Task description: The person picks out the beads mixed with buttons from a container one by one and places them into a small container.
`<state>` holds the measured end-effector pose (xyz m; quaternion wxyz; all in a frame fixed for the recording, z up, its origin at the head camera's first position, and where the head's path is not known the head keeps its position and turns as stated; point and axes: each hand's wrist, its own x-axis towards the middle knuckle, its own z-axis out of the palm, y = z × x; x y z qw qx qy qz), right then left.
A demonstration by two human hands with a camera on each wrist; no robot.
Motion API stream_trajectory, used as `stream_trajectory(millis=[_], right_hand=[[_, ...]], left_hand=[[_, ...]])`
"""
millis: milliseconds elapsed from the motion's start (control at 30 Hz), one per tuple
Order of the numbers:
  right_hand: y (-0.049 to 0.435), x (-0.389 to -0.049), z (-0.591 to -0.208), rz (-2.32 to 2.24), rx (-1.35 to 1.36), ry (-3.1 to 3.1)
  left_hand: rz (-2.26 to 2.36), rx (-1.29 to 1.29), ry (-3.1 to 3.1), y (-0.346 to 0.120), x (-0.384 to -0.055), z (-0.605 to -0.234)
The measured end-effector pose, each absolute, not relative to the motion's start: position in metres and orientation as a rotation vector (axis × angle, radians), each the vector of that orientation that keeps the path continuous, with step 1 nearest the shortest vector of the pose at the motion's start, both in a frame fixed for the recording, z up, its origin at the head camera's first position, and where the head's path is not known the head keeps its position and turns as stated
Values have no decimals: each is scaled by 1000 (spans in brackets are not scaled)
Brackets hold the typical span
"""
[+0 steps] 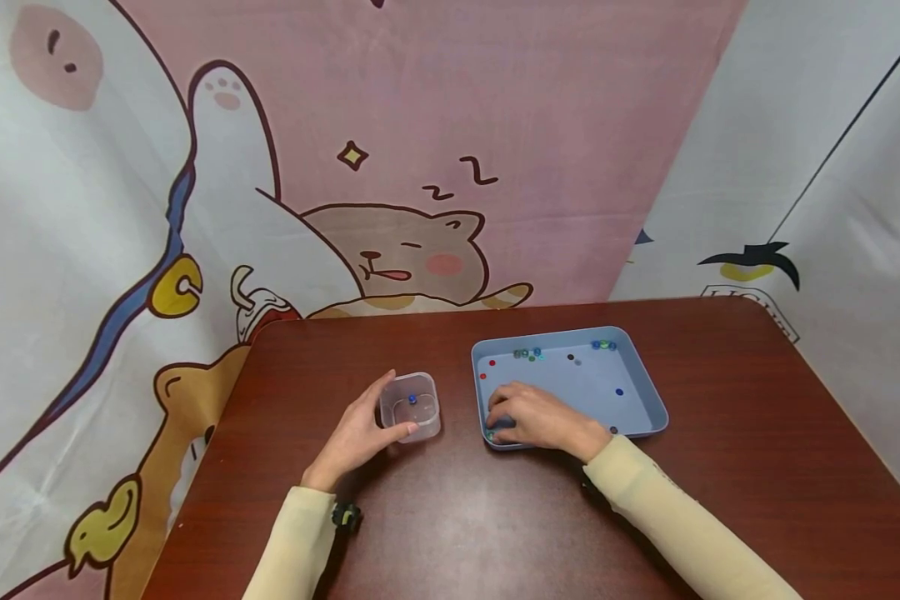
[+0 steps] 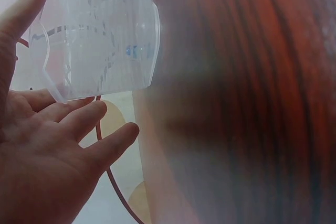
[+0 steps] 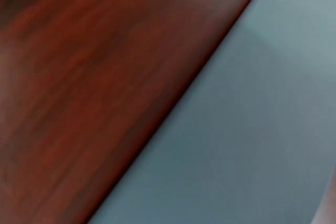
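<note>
A small clear plastic container (image 1: 424, 432) stands on the table, a blue marble (image 1: 412, 400) inside it. My left hand (image 1: 356, 435) holds the container from its left side, thumb at the near side and fingers at the far side. The left wrist view shows the container (image 2: 100, 61) beside the spread fingers (image 2: 113, 148). My right hand (image 1: 534, 414) reaches into the near left corner of a blue tray (image 1: 570, 390), its fingers bent downward. A greenish marble (image 1: 491, 436) lies at those fingertips; whether they pinch it cannot be made out.
More marbles lie in the tray: two red ones (image 1: 487, 370) at left, a cluster (image 1: 527, 354) along the far wall, blue and green ones (image 1: 603, 344) at the far right, and a dark blue one (image 1: 619, 392). A printed cloth (image 1: 555, 167) hangs behind the brown table (image 1: 450, 525).
</note>
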<state>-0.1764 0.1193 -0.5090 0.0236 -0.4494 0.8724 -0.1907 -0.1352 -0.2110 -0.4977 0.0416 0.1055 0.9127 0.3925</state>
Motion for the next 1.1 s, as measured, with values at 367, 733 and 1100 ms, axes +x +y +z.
stream_trajectory(millis=[367, 733, 1100], right_hand=[[117, -175, -505, -633, -1408, 2672], [120, -167, -493, -826, -1333, 2758], [111, -157, -478, -1021, -1341, 2915]], left_hand=[[1211, 318, 2789, -212, -135, -499], [1233, 309, 2787, -212, -136, -500], [1237, 292, 2781, -211, -135, -498]])
